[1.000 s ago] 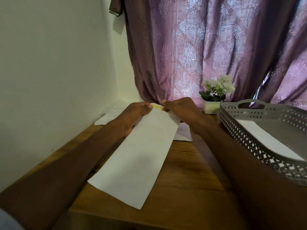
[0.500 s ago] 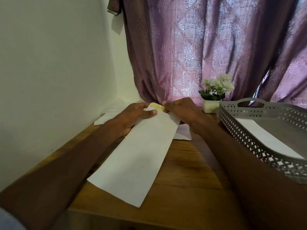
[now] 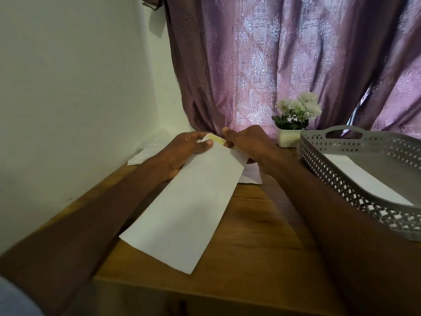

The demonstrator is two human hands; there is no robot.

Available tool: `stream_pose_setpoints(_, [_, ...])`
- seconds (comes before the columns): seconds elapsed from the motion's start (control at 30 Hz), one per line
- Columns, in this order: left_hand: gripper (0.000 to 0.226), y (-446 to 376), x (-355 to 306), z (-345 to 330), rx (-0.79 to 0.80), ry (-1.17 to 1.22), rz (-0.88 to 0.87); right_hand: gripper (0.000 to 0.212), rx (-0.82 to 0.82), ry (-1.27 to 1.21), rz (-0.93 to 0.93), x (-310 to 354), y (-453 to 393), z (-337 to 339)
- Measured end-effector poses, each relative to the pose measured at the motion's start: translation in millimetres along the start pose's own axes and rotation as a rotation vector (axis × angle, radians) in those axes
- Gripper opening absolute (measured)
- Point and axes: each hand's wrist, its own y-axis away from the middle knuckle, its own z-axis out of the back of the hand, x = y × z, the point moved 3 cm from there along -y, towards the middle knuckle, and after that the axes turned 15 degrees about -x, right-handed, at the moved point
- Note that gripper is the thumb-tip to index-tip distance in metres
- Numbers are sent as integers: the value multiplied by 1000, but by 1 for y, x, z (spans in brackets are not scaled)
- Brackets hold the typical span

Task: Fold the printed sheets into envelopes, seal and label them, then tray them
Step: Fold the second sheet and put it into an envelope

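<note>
A long white envelope [image 3: 182,208] lies at a slant across the wooden table [image 3: 257,242], its near end close to the table's front edge and its far end raised between both hands. The left hand [image 3: 182,153] grips the far end from the left side, thumb curled on top of the paper and fingers beneath it. The right hand [image 3: 247,144] holds the same end from the right side; its fingers curl toward the yellowish flap strip [image 3: 216,139], which shows between the two thumbs. Whether the right fingers pinch the flap itself or only touch it cannot be told.

More white sheets [image 3: 251,174] lie flat on the table under and behind the envelope's far end, with further paper [image 3: 141,157] against the wall at the left. A grey perforated tray [image 3: 355,190] stands at the right, just beside the right forearm, and holds one white envelope [image 3: 362,179] lying flat. A small white pot of white flowers [image 3: 293,124] stands behind the tray, in front of a purple patterned curtain [image 3: 273,65].
</note>
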Motion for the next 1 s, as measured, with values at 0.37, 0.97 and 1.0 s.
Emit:
stream_pose_setpoints(0.37, [45,-1,2,0,5,23,-42,59,41,27,-58,2,0,0])
stream_pose_setpoints(0.97, [37,6,1,-3,102,-7,-16,44,67,-16,-68,2,-2,8])
stream_pose_setpoints(1.0, [37,7,-1,-3,100,-15,-42,45,78,-12,-72,1,-2,8])
